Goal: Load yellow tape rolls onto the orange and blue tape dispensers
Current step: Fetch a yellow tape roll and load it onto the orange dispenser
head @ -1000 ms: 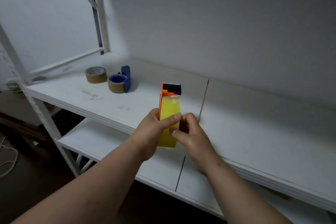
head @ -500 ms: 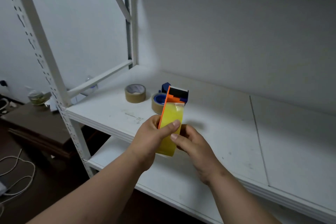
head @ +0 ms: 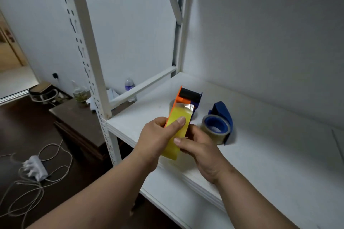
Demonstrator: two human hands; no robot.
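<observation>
I hold the orange tape dispenser (head: pixel 188 96) upright above the shelf's front left corner, with a yellow tape roll (head: pixel 176 135) mounted on it. My left hand (head: pixel 158 135) grips the dispenser and roll from the left, thumb pressed on the yellow tape face. My right hand (head: pixel 197 147) grips it from the right, thumb on the roll's lower edge. The blue dispenser (head: pixel 221 117) lies on the shelf to the right with a roll of tape (head: pixel 214 130) on it. A loose tape roll (head: pixel 172 105) sits mostly hidden behind the orange dispenser.
The white shelf board (head: pixel 279 154) stretches right, with a lower shelf (head: pixel 176 202) beneath. A white slotted upright post (head: pixel 93 72) stands at the left corner. Left of it are a dark low cabinet (head: pixel 78 124), bottles (head: pixel 129 84), and white cables (head: pixel 33 173) on the floor.
The view has swung left and down, so the shelf corner and floor now show. Both hands keep the same hold on the orange dispenser, now left of the blue dispenser and covering the loose roll.
</observation>
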